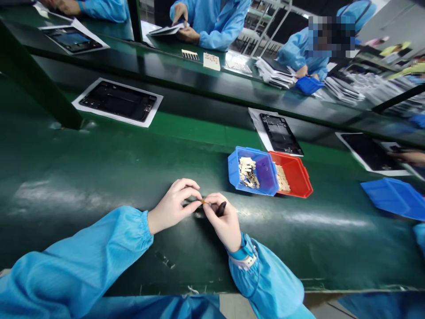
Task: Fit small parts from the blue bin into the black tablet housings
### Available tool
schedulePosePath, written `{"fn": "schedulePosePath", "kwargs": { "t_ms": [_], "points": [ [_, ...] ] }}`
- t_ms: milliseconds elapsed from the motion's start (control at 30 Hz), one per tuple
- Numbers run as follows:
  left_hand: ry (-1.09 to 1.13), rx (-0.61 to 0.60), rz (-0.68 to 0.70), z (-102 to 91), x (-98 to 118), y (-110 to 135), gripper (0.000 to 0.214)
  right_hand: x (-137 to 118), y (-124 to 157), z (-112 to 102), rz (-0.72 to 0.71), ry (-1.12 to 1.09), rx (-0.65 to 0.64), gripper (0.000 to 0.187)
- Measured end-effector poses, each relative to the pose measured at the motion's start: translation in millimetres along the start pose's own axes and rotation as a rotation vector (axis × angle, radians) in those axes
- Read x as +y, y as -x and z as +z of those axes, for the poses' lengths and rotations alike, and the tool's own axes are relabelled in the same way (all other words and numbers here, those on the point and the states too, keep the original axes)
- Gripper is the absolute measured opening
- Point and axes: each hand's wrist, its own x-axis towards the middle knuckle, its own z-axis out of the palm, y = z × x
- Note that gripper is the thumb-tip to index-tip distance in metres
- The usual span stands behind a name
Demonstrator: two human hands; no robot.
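Above the green bench, my left hand (177, 201) and my right hand (226, 219) meet, thumbs and forefingers closed at the tips. Between them is a tiny yellowish piece (203, 201), too small to name. A dark, rounded tool end (221, 209) sticks up from my right hand; the rest of that tool is hidden in the palm and fingers. To the right of my hands stands a blue bin (267, 173) with small cream-coloured and dark pieces (248, 172). Against it sits a red bin (297, 177) with small beige pieces (281, 178).
Black tablet-like housings on white sheets lie at the back left (117, 101) and back right (280, 134). A green post (36, 75) rises at left. Another blue bin (395, 197) stands at far right. Co-workers in blue sleeves (217, 22) sit across the raised ledge.
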Motion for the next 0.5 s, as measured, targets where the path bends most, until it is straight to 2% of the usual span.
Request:
{"fn": "schedulePosePath", "kwargs": {
  "t_ms": [367,500],
  "points": [
    [-0.198,0.078,0.09,-4.6,-1.1,1.3,0.01,0.2,-0.5,-0.9,-0.066,0.138,-0.024,0.009],
    [-0.226,0.066,0.088,-4.6,1.9,-0.6,0.01,-2.0,-1.3,0.5,-0.112,0.156,-0.054,0.011]
  ]
}}
